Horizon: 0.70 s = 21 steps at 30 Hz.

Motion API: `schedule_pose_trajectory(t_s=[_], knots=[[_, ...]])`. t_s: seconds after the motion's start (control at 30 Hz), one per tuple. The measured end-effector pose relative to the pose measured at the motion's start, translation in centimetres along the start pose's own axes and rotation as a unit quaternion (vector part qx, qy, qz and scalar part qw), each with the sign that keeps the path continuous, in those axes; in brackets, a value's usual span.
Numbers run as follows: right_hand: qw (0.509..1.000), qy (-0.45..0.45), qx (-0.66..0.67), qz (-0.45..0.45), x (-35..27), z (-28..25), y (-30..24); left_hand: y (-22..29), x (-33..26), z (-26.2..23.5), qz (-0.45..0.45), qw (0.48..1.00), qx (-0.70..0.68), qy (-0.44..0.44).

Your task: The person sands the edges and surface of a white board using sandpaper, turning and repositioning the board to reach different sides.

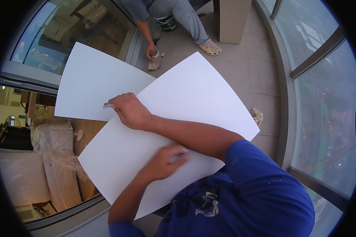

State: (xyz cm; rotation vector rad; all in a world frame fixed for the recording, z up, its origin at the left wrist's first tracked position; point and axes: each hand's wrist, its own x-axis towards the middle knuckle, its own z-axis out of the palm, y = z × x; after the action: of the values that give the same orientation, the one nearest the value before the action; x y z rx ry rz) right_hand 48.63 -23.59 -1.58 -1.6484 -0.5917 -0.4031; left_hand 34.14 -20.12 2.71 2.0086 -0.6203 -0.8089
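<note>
Head view: we are pressing our left hand (pixel 166 160), fingers curled, on the near white board (pixel 194 102), while our right hand (pixel 130 110) is pinching a small scraper (pixel 108 105) at its edge. Board seems stiff, light, slippery; edges are offering the best hold.

Count: 2 white boards, one near (pixel 174 130), one behind it (pixel 95 83). 2 own hands, left (pixel 164 162), right (pixel 130 110). 1 co-worker (pixel 174 12), 1 paint bucket (pixel 166 23), 1 crumpled rag (pixel 258 117).
</note>
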Motion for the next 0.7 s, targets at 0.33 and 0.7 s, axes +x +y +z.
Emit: schedule_pose_trajectory(t_s=[0.33,0.7], knots=[[0.973,-0.132,-0.113,-0.153,-3.1,-0.4,0.3,-6.2,-11.8,-3.1,-0.189,0.8,0.448,0.352],[0.911,-0.258,-0.181,-0.267,1.3,0.4,-0.5,-12.7,-22.5,-0.4,-0.332,0.597,0.331,0.651]])
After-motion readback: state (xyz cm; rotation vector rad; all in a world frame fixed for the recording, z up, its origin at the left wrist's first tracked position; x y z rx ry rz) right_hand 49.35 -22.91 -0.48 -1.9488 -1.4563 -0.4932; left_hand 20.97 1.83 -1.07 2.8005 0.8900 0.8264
